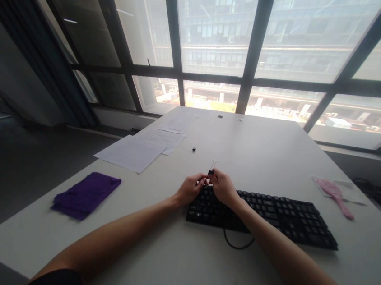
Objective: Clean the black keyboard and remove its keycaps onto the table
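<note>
My left hand (190, 190) and my right hand (224, 187) meet just above the far left corner of a black keyboard (271, 212). Both pinch a small black object with two thin wire prongs sticking up, a keycap puller (211, 171) as far as I can make out. The fingers of both hands are curled together around it. A small black keycap (194, 149) lies loose on the white table (178, 259), farther away and a little left of my hands. The keyboard's cable (236, 245) loops out toward me.
A folded purple cloth (84, 195) lies near the table's left edge. Several sheets of paper (135, 152) are spread at the far left. A pink hairbrush on a clear bag (336, 194) rests at the right. Large windows stand behind the table.
</note>
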The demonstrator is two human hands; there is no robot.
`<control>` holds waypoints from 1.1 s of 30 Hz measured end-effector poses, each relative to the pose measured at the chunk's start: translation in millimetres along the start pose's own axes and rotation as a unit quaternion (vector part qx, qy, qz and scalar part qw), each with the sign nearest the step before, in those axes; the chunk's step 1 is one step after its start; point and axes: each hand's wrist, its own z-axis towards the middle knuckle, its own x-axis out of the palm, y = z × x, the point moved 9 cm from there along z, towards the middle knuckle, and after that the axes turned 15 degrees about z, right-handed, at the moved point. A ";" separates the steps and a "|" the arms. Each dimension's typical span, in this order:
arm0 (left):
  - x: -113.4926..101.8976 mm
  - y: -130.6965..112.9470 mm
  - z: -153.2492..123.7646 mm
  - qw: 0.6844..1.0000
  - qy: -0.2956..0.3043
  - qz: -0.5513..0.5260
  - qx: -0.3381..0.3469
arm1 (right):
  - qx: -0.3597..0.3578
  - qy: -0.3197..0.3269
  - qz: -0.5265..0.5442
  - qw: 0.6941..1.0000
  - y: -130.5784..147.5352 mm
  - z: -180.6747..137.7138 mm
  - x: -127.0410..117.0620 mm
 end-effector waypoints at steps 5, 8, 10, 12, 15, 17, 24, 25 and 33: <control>-0.6 0.5 0.8 1.000 -0.008 0.015 0.006 | -0.022 0.016 -0.026 0.999 1.3 -3.4 3.7; -2.0 3.0 0.9 0.999 -0.021 0.036 0.001 | -0.078 0.037 -0.059 0.995 9.8 -9.9 9.2; -2.3 4.0 0.7 0.999 -0.027 0.043 0.001 | -0.109 0.048 -0.084 0.989 13.9 -13.8 12.7; -2.9 4.7 0.2 0.998 -0.034 0.047 0.003 | -0.133 0.057 -0.105 0.984 16.6 -16.5 15.8; -3.1 5.3 -0.6 0.998 -0.038 0.053 0.006 | -0.160 0.065 -0.135 0.976 18.5 -19.0 18.8; -2.6 4.0 -0.9 0.998 -0.034 0.048 0.015 | -0.168 0.070 -0.151 0.972 18.9 -20.1 20.4; -6.3 -13.6 -2.8 0.995 -0.022 0.057 0.080 | -0.103 0.023 -0.051 0.993 14.8 -15.5 5.0; -6.3 -16.1 -3.4 0.995 -0.016 0.053 0.087 | -0.083 0.011 -0.032 0.996 12.3 -14.2 1.5; -5.0 -15.8 -2.5 0.997 0.009 0.038 0.072 | -0.043 -0.018 0.050 0.998 9.1 -11.9 -5.5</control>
